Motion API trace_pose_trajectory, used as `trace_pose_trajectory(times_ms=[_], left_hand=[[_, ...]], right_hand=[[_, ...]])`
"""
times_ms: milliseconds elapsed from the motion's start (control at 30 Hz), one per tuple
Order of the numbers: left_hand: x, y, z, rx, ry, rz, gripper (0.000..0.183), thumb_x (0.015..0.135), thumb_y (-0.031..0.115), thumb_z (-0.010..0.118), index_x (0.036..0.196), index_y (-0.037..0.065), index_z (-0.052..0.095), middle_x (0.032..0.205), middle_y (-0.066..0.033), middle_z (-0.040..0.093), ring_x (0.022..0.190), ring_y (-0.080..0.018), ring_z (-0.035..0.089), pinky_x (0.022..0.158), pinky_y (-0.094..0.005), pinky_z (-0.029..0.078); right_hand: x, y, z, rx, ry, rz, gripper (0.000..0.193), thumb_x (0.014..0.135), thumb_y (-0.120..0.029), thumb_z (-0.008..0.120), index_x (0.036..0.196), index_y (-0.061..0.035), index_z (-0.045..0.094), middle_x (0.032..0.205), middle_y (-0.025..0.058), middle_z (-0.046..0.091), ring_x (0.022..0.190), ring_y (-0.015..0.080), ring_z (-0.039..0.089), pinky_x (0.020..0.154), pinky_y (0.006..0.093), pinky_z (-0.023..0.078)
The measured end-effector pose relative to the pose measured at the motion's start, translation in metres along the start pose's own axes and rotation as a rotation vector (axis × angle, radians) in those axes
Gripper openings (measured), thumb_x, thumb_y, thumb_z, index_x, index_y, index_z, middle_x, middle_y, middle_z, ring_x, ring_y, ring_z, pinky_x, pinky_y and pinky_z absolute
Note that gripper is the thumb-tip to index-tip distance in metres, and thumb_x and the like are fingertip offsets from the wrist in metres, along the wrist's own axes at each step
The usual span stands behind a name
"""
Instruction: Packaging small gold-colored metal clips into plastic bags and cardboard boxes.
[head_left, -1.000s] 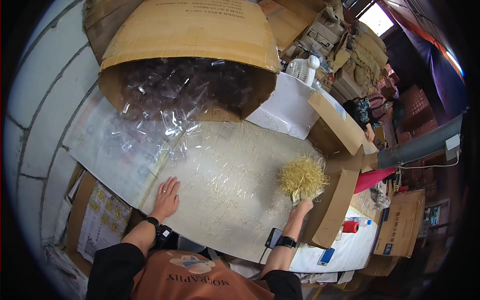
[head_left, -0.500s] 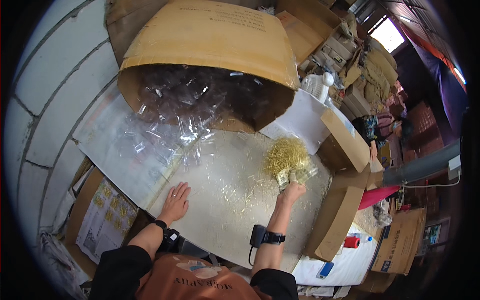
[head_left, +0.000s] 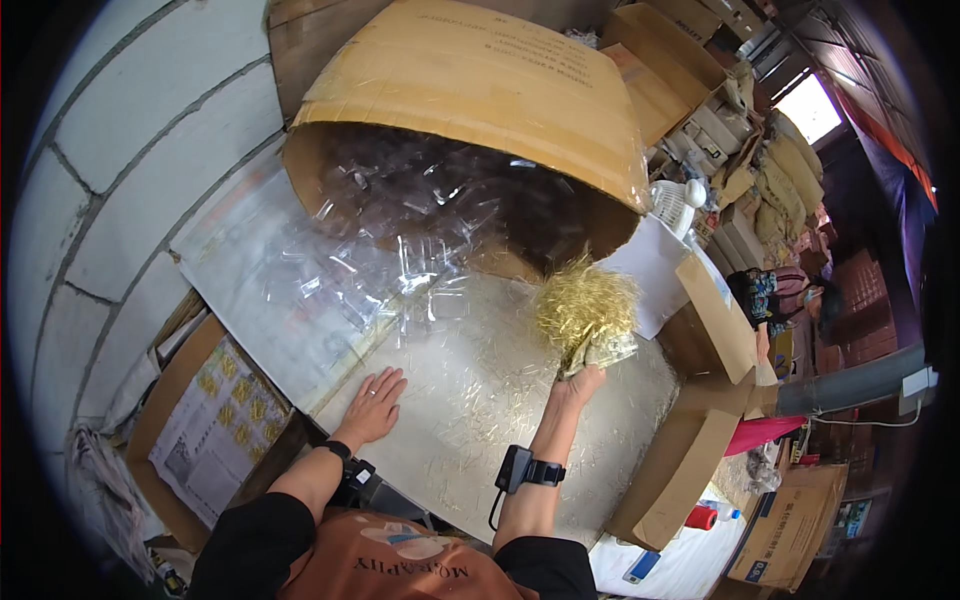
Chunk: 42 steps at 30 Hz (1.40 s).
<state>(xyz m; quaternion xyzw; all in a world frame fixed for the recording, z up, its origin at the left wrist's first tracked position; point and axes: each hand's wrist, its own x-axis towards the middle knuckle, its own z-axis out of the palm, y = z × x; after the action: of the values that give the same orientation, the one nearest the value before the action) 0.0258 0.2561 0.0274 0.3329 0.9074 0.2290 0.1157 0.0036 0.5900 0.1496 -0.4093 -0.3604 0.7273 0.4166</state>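
My right hand (head_left: 580,384) is closed around a crumpled pale cloth (head_left: 598,352) with dark markings. The cloth presses against a tangled heap of thin gold-coloured wire-like pieces (head_left: 587,305), just beyond the fingers. My left hand (head_left: 374,402) lies palm down with fingers stretched out on the pale tabletop (head_left: 480,480), near its left edge, and holds nothing. Loose gold pieces (head_left: 480,405) are scattered over the surface between the two hands. What the pieces are exactly is too fine to make out.
A large cardboard box (head_left: 470,70) lies on its side at the back, with clear plastic pieces (head_left: 400,265) spilling out. Cardboard flaps (head_left: 665,480) edge the table's right side. At lower left sits a carton (head_left: 185,400) with a printed sheet. A person (head_left: 775,295) is farther right.
My right hand has moved slightly away from me and leftward over the table, with the cloth and the gold heap. The heap sits closer to the box. My left hand stays in place.
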Motion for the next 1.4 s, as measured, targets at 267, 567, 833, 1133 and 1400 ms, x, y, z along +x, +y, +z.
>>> trace_pose_trajectory(times_ms=[267, 567, 833, 1133, 1400], left_hand=[[0.003, 0.005, -0.003, 0.029, 0.054, 0.066, 0.053, 0.085, 0.017, 0.051, 0.135, 0.006, 0.039, 0.146, -0.0097, 0.03, 0.137, -0.0249, 0.023, 0.112, -0.0435, 0.018], [0.002, 0.004, -0.002, 0.049, 0.022, 0.027, 0.053, 0.084, 0.016, 0.051, 0.136, 0.006, 0.038, 0.146, -0.0091, 0.03, 0.138, -0.0244, 0.022, 0.112, -0.0435, 0.018], [0.001, 0.003, -0.001, 0.017, -0.005, 0.016, 0.053, 0.084, 0.015, 0.051, 0.135, 0.006, 0.038, 0.146, -0.009, 0.029, 0.138, -0.024, 0.021, 0.113, -0.0425, 0.017], [0.002, 0.009, 0.0, 0.021, 0.001, 0.013, 0.053, 0.085, 0.015, 0.051, 0.135, 0.005, 0.039, 0.147, -0.0093, 0.029, 0.138, -0.0236, 0.021, 0.113, -0.0429, 0.017], [0.0, 0.006, -0.005, 0.03, -0.003, 0.041, 0.053, 0.085, 0.015, 0.051, 0.135, 0.006, 0.038, 0.147, -0.01, 0.028, 0.138, -0.0243, 0.021, 0.112, -0.0431, 0.017]], right_hand=[[0.033, 0.015, -0.037, 0.117, -0.117, 0.194, 0.019, 0.089, -0.013, 0.057, 0.103, -0.0003, 0.058, 0.085, 0.0067, 0.063, 0.061, 0.0164, 0.059, 0.045, 0.0287, 0.047], [0.037, -0.046, -0.089, 0.407, 0.038, 0.279, 0.019, 0.093, -0.019, 0.043, 0.092, -0.0036, 0.054, 0.072, 0.0078, 0.055, 0.047, 0.0113, 0.046, 0.039, 0.0199, 0.034], [0.052, -0.075, -0.181, 0.601, -0.333, 0.251, 0.022, 0.09, -0.024, 0.048, 0.095, -0.0033, 0.052, 0.063, 0.0053, 0.051, 0.043, 0.0105, 0.039, 0.037, 0.0226, 0.03], [0.055, -0.072, -0.217, 0.623, -0.102, 0.073, 0.018, 0.089, -0.023, 0.049, 0.088, -0.0057, 0.054, 0.065, 0.0042, 0.052, 0.041, 0.0122, 0.039, 0.035, 0.0222, 0.031], [0.06, -0.069, -0.223, 0.307, 0.206, 0.027, 0.018, 0.09, -0.022, 0.048, 0.088, -0.0063, 0.055, 0.065, 0.0044, 0.053, 0.043, 0.0102, 0.042, 0.035, 0.021, 0.029]])
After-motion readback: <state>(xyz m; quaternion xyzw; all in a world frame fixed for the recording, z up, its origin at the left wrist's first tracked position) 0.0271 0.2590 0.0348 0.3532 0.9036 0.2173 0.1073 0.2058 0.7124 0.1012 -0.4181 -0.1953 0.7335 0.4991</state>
